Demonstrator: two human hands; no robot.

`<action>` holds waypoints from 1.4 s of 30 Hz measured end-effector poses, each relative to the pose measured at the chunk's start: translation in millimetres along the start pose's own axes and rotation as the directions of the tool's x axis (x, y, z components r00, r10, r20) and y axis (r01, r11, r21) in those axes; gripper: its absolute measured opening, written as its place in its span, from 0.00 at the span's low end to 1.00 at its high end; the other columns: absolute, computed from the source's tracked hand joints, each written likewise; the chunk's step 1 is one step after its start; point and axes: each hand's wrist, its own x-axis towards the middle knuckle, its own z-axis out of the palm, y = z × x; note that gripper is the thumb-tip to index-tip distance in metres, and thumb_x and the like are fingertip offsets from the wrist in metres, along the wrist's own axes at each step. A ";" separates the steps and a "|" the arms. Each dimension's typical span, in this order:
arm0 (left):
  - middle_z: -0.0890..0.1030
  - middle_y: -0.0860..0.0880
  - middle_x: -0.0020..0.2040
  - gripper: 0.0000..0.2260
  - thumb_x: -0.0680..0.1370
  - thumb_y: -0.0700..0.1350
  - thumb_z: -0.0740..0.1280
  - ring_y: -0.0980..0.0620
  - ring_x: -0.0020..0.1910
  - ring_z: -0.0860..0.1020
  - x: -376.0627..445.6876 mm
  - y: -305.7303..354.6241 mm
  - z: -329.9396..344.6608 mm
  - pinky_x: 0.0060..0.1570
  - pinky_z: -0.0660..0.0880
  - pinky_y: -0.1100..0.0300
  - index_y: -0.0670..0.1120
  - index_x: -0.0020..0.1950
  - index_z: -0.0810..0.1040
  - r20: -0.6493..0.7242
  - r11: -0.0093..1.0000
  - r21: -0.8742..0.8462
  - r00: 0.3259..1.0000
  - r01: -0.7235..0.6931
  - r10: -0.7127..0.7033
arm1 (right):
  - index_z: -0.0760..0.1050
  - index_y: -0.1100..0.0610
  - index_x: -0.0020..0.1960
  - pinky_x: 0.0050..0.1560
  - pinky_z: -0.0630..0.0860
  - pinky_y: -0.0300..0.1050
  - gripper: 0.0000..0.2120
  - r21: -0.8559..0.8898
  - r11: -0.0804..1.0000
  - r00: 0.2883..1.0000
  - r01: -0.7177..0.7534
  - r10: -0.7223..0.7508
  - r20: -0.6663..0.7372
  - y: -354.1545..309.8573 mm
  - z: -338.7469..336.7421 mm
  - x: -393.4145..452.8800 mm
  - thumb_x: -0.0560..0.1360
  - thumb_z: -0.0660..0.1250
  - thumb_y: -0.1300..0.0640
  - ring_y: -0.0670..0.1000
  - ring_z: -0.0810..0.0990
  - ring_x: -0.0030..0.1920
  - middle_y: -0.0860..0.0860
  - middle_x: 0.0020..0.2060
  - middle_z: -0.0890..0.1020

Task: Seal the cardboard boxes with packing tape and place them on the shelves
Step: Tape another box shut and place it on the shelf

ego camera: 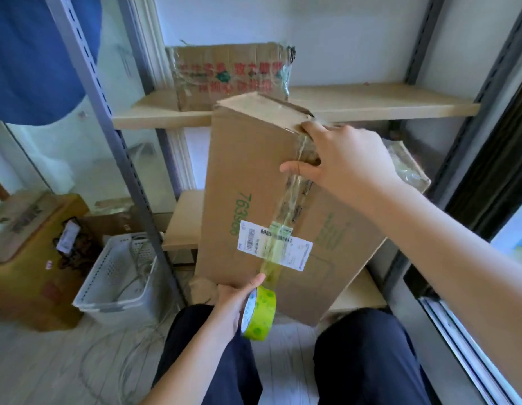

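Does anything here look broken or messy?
Yes. The cardboard box on the upper shelf has a torn, ragged top right corner and crinkled old tape. The tape strip on the big cardboard box also covers part of its white shipping label.

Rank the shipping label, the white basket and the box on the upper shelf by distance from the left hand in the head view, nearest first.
From the left hand, which grips the tape roll:
1. Shipping label, just above it on the big box.
2. White basket, on the floor to its left.
3. Box on the upper shelf, far above.
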 end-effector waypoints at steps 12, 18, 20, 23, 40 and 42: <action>0.70 0.44 0.69 0.53 0.53 0.49 0.81 0.45 0.66 0.74 -6.9 14.3 -54.6 0.65 0.73 0.48 0.50 0.70 0.52 -0.034 0.846 0.505 0.976 -0.171 0.217 | 0.67 0.50 0.73 0.41 0.79 0.48 0.39 0.501 0.771 0.907 -0.393 0.415 0.073 60.8 93.0 -75.7 0.69 0.63 0.30 0.51 0.80 0.40 0.46 0.42 0.80; 0.65 0.50 0.71 0.57 0.60 0.58 0.82 0.53 0.70 0.65 11.1 43.8 -47.4 0.68 0.66 0.57 0.46 0.76 0.49 0.051 0.537 0.803 0.928 -0.258 0.370 | 0.77 0.49 0.60 0.42 0.79 0.49 0.27 0.589 0.599 0.822 -0.542 0.524 0.223 82.5 137.5 -75.0 0.72 0.63 0.32 0.49 0.81 0.41 0.46 0.40 0.82; 0.70 0.51 0.67 0.49 0.64 0.53 0.83 0.54 0.65 0.69 21.1 72.2 -46.9 0.61 0.66 0.61 0.46 0.74 0.54 0.061 0.521 0.818 0.936 -0.245 0.345 | 0.77 0.52 0.56 0.42 0.76 0.49 0.24 0.566 0.589 0.806 -0.577 0.522 0.278 89.9 148.9 -51.9 0.74 0.63 0.33 0.51 0.79 0.41 0.48 0.40 0.81; 0.73 0.54 0.63 0.47 0.62 0.61 0.81 0.53 0.62 0.73 38.8 123.5 -55.2 0.58 0.70 0.58 0.50 0.71 0.58 0.087 0.460 0.859 0.949 -0.226 0.304 | 0.76 0.56 0.53 0.42 0.73 0.48 0.27 0.505 0.598 0.782 -0.623 0.506 0.365 95.5 174.1 -15.1 0.75 0.61 0.32 0.55 0.76 0.43 0.53 0.43 0.80; 0.81 0.43 0.40 0.06 0.81 0.37 0.63 0.53 0.33 0.79 78.4 185.8 -60.6 0.29 0.79 0.61 0.41 0.49 0.79 -0.143 0.856 0.475 0.978 0.205 -0.155 | 0.56 0.60 0.78 0.70 0.64 0.62 0.34 0.146 0.873 0.803 -0.466 0.349 0.482 36.5 296.1 163.0 0.81 0.49 0.37 0.65 0.65 0.72 0.64 0.73 0.66; 0.82 0.46 0.40 0.05 0.81 0.40 0.64 0.51 0.38 0.79 73.5 185.6 -53.3 0.36 0.82 0.58 0.45 0.51 0.79 -0.184 0.906 0.388 0.977 0.171 -0.106 | 0.49 0.58 0.80 0.76 0.46 0.65 0.33 0.092 0.924 0.818 -0.372 0.279 0.503 12.1 299.7 156.3 0.82 0.45 0.39 0.62 0.50 0.79 0.61 0.79 0.52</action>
